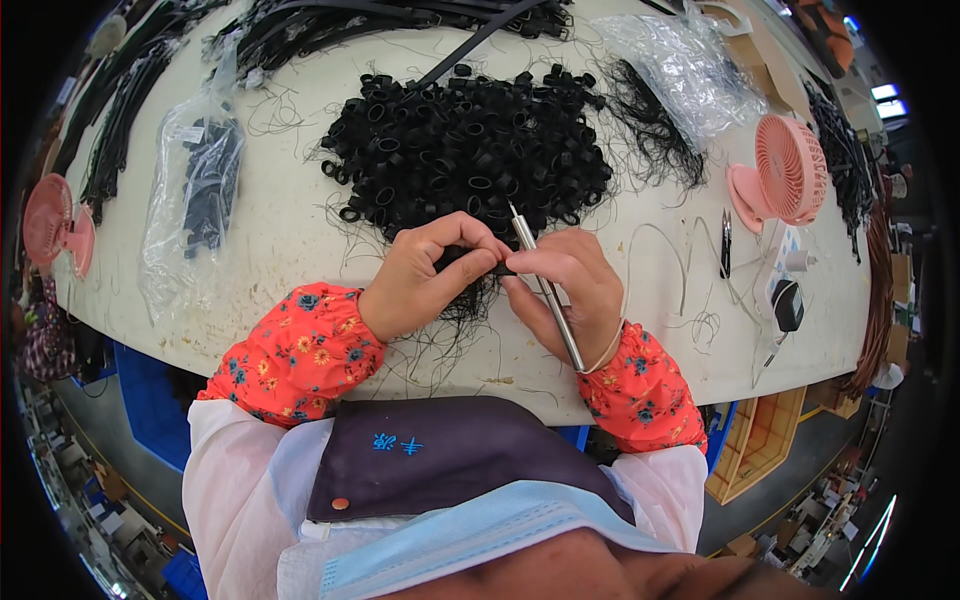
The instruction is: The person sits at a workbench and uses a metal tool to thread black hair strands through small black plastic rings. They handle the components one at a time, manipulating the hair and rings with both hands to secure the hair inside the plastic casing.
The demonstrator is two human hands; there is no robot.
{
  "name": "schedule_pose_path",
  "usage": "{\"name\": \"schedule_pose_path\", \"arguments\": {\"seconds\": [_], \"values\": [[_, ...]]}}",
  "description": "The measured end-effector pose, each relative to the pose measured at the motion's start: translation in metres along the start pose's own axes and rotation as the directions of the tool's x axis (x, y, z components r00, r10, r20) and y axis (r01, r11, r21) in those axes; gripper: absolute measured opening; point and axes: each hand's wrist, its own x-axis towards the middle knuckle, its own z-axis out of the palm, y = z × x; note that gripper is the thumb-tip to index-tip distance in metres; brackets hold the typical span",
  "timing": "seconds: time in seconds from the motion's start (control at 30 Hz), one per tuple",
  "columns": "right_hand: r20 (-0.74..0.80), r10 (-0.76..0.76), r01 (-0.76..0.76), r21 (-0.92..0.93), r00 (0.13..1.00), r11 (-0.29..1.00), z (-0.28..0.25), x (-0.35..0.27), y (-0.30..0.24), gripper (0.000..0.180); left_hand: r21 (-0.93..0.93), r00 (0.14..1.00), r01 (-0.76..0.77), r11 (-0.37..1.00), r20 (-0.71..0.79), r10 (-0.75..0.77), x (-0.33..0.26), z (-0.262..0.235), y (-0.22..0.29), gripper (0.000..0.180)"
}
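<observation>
My left hand [425, 275] pinches a small black elastic band [497, 266] with loose black threads hanging under it. My right hand [570, 285] touches the same band with its fingertips and grips a slim metal tool [548, 290] that runs from the pile down past my wrist. Just beyond both hands lies a big pile of black elastic loops [470, 150] on the white table [290, 240].
A clear bag of black pieces [200, 190] lies at left. Another clear bag [680, 65] sits at far right top. A pink desk fan [785, 175] stands right, another pink fan [50, 225] at the left edge. Small black snips [725, 245], white cable and black straps [330, 25] lie around.
</observation>
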Motion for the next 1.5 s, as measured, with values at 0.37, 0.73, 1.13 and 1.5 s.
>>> {"name": "schedule_pose_path", "arguments": {"seconds": [0.37, 0.73, 1.13, 1.5], "values": [[0.008, 0.108, -0.108, 0.099, 0.994, 0.989, 0.003, -0.002, -0.002, 0.029, 0.039, 0.995, 0.007, 0.999, -0.104, -0.003, -0.002, 0.003, 0.0, 0.009], [0.225, 0.414, -0.447, 0.676, 0.882, 0.585, -0.011, -0.01, 0.003, 0.024, 0.158, 0.995, -0.025, 0.987, -0.091, 0.04, -0.004, 0.003, 0.006, 0.008], [0.256, 0.427, -0.48, 0.654, 0.867, 0.584, -0.011, -0.009, 0.001, 0.023, 0.167, 0.998, -0.001, 0.986, -0.065, 0.012, -0.005, 0.002, 0.008, 0.009], [0.127, 0.341, -0.364, 0.315, 0.931, 0.877, -0.005, -0.006, -0.006, 0.021, 0.141, 0.989, -0.044, 0.989, -0.133, 0.063, -0.003, 0.005, 0.005, 0.007]]}}
